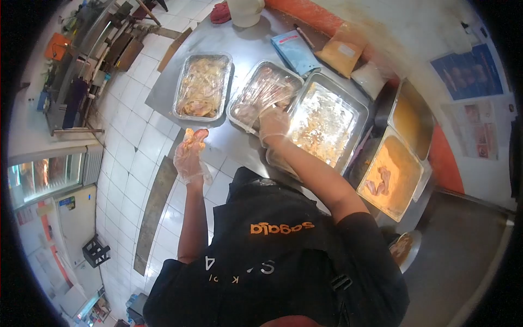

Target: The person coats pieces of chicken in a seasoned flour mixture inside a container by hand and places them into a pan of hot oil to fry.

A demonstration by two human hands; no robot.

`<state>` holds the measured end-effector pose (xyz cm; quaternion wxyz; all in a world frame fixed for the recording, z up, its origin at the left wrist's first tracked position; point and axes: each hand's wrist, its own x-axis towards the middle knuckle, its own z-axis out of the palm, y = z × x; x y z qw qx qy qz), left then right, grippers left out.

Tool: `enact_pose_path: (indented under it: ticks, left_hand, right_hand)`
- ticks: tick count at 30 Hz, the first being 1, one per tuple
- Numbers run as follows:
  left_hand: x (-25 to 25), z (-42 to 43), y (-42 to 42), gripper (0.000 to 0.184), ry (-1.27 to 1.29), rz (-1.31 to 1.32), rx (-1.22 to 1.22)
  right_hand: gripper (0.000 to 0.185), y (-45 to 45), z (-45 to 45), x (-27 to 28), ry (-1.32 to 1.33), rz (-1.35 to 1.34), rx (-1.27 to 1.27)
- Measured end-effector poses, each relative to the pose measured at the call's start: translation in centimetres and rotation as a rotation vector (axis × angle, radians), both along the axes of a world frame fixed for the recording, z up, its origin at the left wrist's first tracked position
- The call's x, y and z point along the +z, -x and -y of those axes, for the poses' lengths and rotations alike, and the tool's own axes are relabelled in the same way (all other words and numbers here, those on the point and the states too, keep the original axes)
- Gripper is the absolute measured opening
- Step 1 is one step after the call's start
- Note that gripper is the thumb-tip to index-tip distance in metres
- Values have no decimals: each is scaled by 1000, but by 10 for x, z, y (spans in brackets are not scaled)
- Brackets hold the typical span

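My left hand (189, 158), in a clear plastic glove, is closed on a piece of raw meat (196, 138) beside the table's edge. My right hand (274, 124), gloved too, lies at the near right corner of a foil tray (235, 113) of meat under clear film; its fingertips are hard to make out. Left of that tray stands another film-covered foil tray (226, 60) with yellowish coated pieces. Right of my right hand is a large metal pan (357, 117) with crumbs and a whitish residue on its bottom.
Two deep metal pans stand at the right, one with yellow liquid (412, 121), one with orange powder (393, 169) and meat strips. A blue packet (295, 52), an orange powder bag (342, 52) and a white bag (370, 78) lie behind. A pale container (245, 12) stands at the back.
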<state>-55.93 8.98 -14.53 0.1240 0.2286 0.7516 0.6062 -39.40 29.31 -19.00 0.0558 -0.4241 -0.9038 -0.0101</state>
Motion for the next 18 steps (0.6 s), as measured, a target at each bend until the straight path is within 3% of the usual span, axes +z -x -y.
enact_pose_path:
  ticks: [1, 2, 4, 8, 10, 12, 14, 16, 18]
  left_hand:
    - [-5, 0, 5, 26, -76, 179, 34]
    - [-3, -5, 8, 26, -76, 181, 38]
    - [2, -12, 8, 37, -337, 353, -154]
    - [26, -33, 5, 40, -212, 420, -144]
    - [33, -41, 3, 38, -215, 508, -272]
    - [12, -45, 5, 40, -213, 478, -302]
    - [4, -50, 1, 42, -215, 450, -339]
    - [13, -62, -7, 40, -144, 491, -293]
    - [19, -70, -10, 40, -208, 510, -306]
  right_hand:
    - [20, 5, -7, 15, 147, 57, -1]
    - [22, 9, -13, 27, 292, 111, -3]
    - [22, 9, -22, 20, 359, 116, -12]
    - [26, 12, -23, 31, 454, 97, -66]
    - [28, 12, -21, 42, 396, 215, -61]
    - [25, 6, -17, 70, 428, 369, 108]
    - [24, -12, -28, 29, 415, 307, 147]
    - [24, -20, -37, 26, 393, 242, 183]
    - [25, -10, -35, 67, 563, 299, 196]
